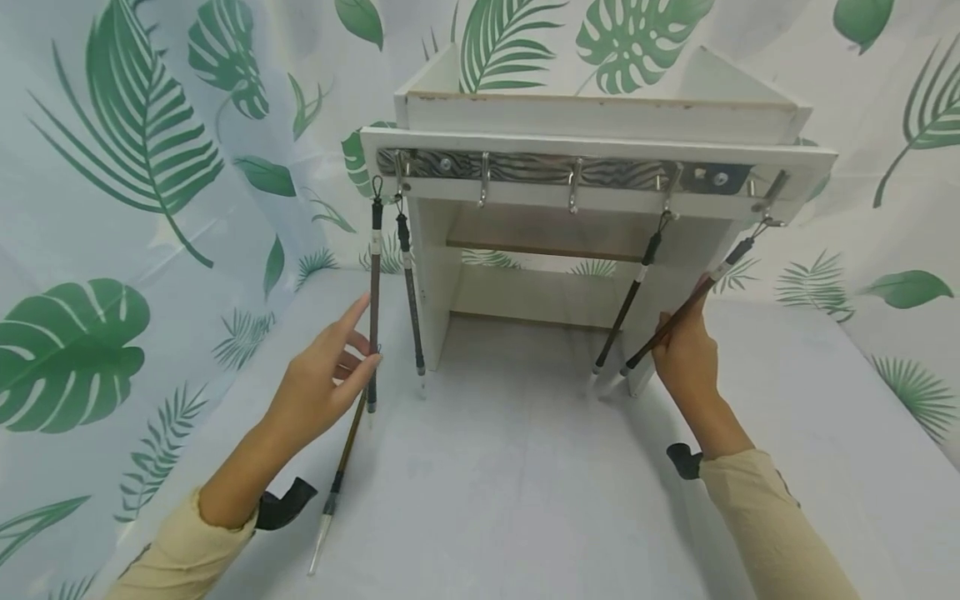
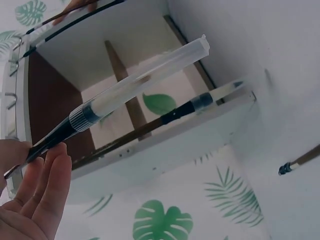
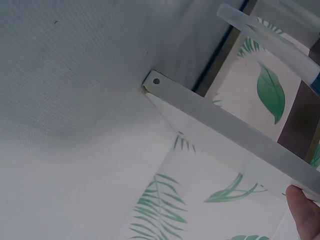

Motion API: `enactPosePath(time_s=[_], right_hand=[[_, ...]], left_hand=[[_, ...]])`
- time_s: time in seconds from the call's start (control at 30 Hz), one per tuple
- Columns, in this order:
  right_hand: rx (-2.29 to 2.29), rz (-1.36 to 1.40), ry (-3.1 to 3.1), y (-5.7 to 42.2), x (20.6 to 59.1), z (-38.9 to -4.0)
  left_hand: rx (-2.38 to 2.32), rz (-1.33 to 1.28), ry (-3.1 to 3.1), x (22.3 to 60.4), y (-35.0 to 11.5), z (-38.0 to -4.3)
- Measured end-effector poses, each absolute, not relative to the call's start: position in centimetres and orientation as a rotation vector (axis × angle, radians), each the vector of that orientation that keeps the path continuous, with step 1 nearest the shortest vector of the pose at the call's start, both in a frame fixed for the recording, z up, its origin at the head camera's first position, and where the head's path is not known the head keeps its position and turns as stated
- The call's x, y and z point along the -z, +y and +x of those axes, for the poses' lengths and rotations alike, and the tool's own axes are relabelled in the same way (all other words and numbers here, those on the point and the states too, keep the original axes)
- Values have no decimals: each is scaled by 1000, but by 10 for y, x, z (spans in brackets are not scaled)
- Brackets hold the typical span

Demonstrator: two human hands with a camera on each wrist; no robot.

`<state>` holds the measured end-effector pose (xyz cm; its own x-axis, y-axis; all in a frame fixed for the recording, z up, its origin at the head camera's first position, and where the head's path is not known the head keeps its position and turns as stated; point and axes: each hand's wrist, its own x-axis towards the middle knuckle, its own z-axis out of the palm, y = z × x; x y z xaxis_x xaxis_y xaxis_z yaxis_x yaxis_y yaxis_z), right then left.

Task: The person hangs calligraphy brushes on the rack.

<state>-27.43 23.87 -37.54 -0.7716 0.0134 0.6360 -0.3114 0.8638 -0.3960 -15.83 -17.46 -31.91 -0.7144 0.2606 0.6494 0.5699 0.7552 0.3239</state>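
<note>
My left hand (image 1: 318, 379) pinches the leftmost hanging calligraphy brush (image 1: 375, 275) between thumb and fingers, the index finger extended. In the left wrist view, its clear plastic cap (image 2: 155, 70) points away from the fingers. A second capped brush (image 1: 411, 292) hangs just right of it. My right hand (image 1: 686, 350) is at the right side of the white rack (image 1: 570, 121), a fingertip (image 3: 300, 205) right at its side panel (image 3: 220, 120) in the right wrist view. The rightmost brush (image 1: 690, 300) slants in front of that hand, another brush (image 1: 630, 296) beside it.
A metal hook (image 1: 574, 185) and several others line the rack's zebra-patterned strip (image 1: 517, 165). Another capped brush (image 1: 345, 458) lies on the white surface (image 1: 517, 483) below my left hand. Leaf-printed cloth (image 1: 135, 125) encloses the back and sides.
</note>
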Motion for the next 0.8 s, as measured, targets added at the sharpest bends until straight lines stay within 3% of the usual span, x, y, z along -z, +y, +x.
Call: enactPosePath(time_s=[0.8], right_hand=[[-631, 195, -2370, 236, 376, -276]], left_hand=[[758, -806, -2325, 337, -142, -173]])
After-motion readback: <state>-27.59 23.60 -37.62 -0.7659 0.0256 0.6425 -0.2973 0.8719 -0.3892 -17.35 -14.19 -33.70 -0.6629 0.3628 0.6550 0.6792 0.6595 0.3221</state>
